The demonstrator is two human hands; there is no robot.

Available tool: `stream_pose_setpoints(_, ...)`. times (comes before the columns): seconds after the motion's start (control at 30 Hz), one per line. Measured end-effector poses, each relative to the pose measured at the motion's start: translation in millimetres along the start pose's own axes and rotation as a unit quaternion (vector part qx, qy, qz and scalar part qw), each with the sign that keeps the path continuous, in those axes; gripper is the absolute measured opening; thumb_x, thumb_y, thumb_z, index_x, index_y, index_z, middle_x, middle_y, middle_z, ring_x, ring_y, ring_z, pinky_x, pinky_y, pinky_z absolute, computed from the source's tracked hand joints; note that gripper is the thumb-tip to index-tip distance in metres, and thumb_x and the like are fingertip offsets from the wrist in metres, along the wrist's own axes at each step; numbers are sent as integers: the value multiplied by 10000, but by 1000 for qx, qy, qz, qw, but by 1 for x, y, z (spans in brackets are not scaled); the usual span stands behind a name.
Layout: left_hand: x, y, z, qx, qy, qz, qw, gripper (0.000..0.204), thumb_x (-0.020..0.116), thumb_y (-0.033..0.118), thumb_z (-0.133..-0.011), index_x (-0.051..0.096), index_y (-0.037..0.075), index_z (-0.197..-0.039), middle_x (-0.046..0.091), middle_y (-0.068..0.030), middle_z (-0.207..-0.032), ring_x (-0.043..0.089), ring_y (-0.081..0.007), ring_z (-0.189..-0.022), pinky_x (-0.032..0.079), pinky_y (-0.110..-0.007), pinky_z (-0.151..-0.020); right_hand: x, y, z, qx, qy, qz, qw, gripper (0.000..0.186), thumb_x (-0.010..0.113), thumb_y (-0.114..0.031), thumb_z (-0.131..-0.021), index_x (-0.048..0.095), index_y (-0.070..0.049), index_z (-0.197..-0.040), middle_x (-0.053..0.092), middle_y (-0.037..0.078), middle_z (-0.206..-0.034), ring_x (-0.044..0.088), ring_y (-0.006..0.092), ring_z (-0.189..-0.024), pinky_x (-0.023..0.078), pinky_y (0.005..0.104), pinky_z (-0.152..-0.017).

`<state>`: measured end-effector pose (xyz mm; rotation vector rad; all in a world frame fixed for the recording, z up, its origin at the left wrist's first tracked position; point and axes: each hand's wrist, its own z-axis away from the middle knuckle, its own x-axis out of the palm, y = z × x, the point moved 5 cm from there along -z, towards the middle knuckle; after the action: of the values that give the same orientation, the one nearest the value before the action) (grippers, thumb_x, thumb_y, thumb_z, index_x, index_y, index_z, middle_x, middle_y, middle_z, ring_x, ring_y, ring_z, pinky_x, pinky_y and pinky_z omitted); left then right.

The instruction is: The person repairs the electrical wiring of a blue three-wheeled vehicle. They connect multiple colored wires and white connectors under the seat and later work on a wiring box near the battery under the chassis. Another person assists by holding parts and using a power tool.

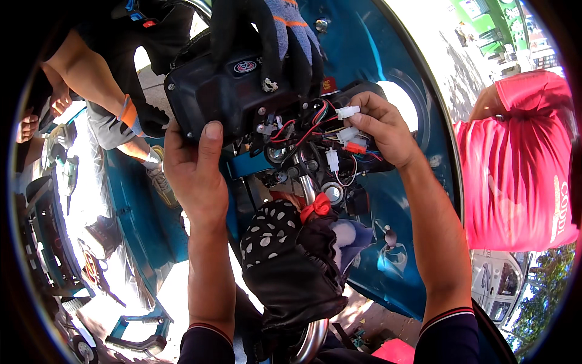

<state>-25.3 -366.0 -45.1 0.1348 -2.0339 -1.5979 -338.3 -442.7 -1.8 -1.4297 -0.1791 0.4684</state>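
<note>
My left hand [199, 167] grips the lower left corner of a black plastic housing [224, 94], thumb on its front. My right hand [379, 130] pinches a white plug connector [347, 112] among colored wires [308, 131] that spill out right of the housing. More white connectors [332, 161] and a red one [354, 147] hang below it. A co-worker's gloved hand [285, 51] rests over the top of the housing. Under the wires is a chrome handlebar [308, 191] with a black polka-dot cover [270, 236] and a red bow [318, 206].
A blue metal body panel [391, 224] curves along the right. A co-worker's bent arm [97, 79] with another gloved hand reaches in at the left, with a sneaker [162, 173] below. A person in a pink shirt [515, 182] is at the far right, near a white vehicle [494, 282].
</note>
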Motion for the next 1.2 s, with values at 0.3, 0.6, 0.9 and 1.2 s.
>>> stream_pose_setpoints(0.3,1,-18,14,-44,-66,-84,993,572,652,459,-1061,586,-38,-1337,701,-97,-1145,688,-185,-983,561,-346,-891,7,1,-1,14,14,-5,1000,170,656,-187,-1072,638,-36,-1147,720,43,-1039,665,103,-970,538,289,-876)
stream_pose_setpoints(0.6,27,-24,36,-145,-138,-86,976,643,495,549,-1117,699,-39,-956,718,-103,-851,709,-182,-813,526,-319,-785,6,0,-1,28,30,-1,999,163,711,-139,-1009,688,-24,-1122,759,61,-986,706,112,-889,564,292,-812)
stream_pose_setpoints(0.9,38,31,50,-108,-277,-334,895,265,796,203,-953,717,-37,-1032,728,-122,-881,639,-165,-679,498,-293,-648,11,-7,10,-70,-4,18,997,158,827,-44,-877,748,16,-1000,668,29,-1073,643,113,-961,523,295,-853)
stream_pose_setpoints(1.2,72,7,63,-100,-291,-139,941,378,742,51,-963,658,-22,-1324,706,-152,-1184,676,-137,-869,542,-279,-787,49,-50,33,-158,1,147,976,137,818,-21,-864,766,0,-990,654,58,-1045,626,164,-1004,506,318,-896)
